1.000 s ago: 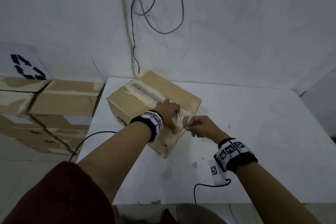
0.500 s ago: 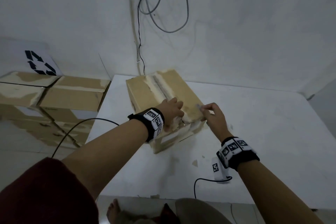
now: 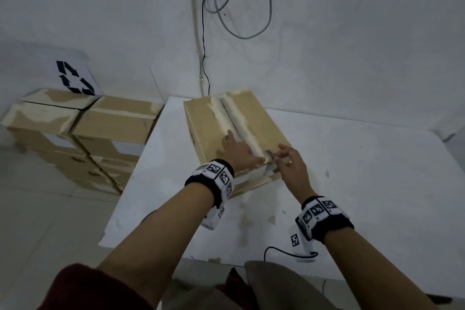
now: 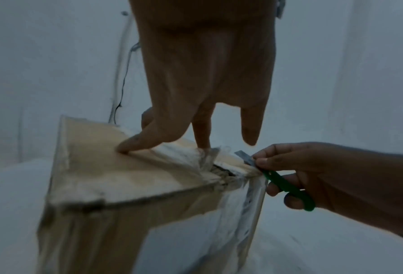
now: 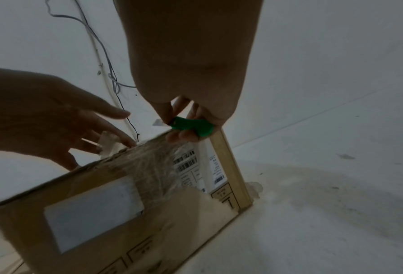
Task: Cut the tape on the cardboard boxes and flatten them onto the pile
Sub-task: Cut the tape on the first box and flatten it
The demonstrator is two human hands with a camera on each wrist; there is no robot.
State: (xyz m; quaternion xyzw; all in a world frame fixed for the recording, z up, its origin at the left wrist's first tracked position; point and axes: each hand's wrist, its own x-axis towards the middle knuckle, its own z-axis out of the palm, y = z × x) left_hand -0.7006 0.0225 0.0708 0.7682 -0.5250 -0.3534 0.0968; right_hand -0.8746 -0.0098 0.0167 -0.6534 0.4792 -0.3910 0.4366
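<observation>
Since a moment ago you are turning the cardboard box (image 3: 234,133) so its taped seam runs away from you, and your right hand (image 3: 289,167) is coming up to the box's near top edge. Your left hand (image 3: 235,150) is lying on the box top with fingers (image 4: 134,142) stretched out and pressing the cardboard, wrapped around nothing, just left of the seam. Your right hand is pinching a small green cutter (image 5: 192,127) between thumb and fingers, the remaining fingers curling under its handle. Its short metal blade (image 4: 244,157) is sitting at the near end of the tape (image 3: 236,124), where the tape (image 4: 207,157) is looking torn and crumpled. The box is standing on the white table (image 3: 352,184) toward its far left corner. Beside the table's left edge, more boxes (image 3: 83,131) are sitting stacked on the floor.
</observation>
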